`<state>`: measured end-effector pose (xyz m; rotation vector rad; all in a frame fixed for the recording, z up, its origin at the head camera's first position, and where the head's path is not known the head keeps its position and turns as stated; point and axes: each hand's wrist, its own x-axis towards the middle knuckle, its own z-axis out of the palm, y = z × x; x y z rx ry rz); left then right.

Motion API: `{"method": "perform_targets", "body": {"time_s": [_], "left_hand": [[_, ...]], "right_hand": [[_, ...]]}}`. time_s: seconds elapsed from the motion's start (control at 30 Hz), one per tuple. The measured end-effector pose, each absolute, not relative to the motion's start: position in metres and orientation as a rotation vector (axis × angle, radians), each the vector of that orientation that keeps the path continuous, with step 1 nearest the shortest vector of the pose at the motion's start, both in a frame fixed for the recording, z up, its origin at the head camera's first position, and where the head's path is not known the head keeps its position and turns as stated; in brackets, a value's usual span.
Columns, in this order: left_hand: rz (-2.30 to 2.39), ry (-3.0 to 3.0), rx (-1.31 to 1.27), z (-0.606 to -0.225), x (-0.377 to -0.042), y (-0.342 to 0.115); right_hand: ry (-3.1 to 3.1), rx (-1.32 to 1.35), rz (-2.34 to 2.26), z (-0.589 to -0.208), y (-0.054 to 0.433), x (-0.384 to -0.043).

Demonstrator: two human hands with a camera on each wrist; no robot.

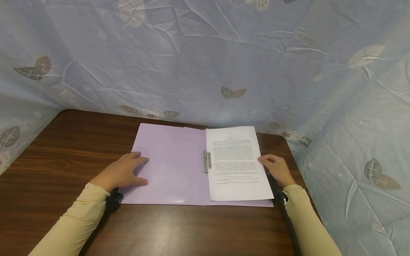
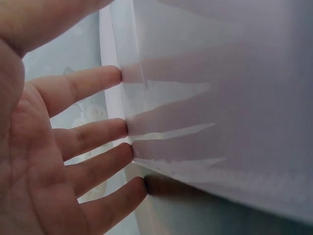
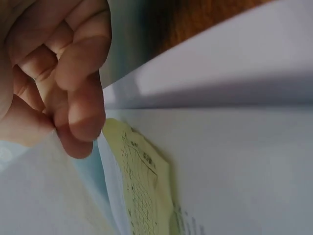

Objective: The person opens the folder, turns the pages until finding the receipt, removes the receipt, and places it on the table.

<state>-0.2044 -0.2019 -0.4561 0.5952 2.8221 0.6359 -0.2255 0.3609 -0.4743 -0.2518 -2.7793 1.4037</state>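
Observation:
A purple folder (image 1: pixel 166 160) lies spread open on the table, with a metal clip (image 1: pixel 207 161) along its fold. On its right half rests a white printed sheet (image 1: pixel 237 167). My right hand (image 1: pixel 276 167) pinches this sheet by its right edge between thumb and fingers; the right wrist view shows the sheet (image 3: pixel 44 188) lifted at that edge. Beneath it a yellow printed paper (image 3: pixel 146 181) shows. My left hand (image 1: pixel 126 172) has its fingers spread at the folder's left edge, the fingertips right at the glossy cover (image 2: pixel 195 112) in the left wrist view.
The dark wooden table (image 1: pixel 160 231) extends in front of the folder and to its left. A bluish patterned cloth (image 1: pixel 205 64) hangs behind and along both sides of the table. The folder's right edge lies close to the table's right side.

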Motion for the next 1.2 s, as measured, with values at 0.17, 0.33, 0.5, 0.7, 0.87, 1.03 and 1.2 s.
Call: {"method": "perform_targets", "body": {"time_s": [0.17,0.33,0.5,0.7,0.87,1.03,1.2], "left_hand": [[0.634,2.820,0.602,-0.456,-0.204,-0.201],[0.638,2.820,0.611,-0.454,-0.205,-0.200],[0.648,2.820,0.611,-0.453,-0.206,-0.199],[0.643,2.823,0.613,-0.454,-0.206,-0.200],[0.643,2.828,0.613,-0.453,-0.205,-0.200],[0.645,2.829,0.609,-0.454,-0.204,-0.200],[0.641,2.820,0.598,-0.456,-0.203,-0.202]], "right_hand": [[-2.691,-0.321,1.506,-0.477,0.360,-0.224],[-2.567,-0.336,1.597,-0.480,0.359,-0.222],[-2.503,-0.287,1.643,-0.474,0.358,-0.221],[-2.598,-0.288,1.539,-0.453,0.355,-0.221],[-2.675,-0.271,1.488,-0.432,0.348,-0.223],[-2.707,-0.196,1.495,-0.413,0.340,-0.224],[-2.765,-0.124,1.393,-0.395,0.330,-0.225]]}}
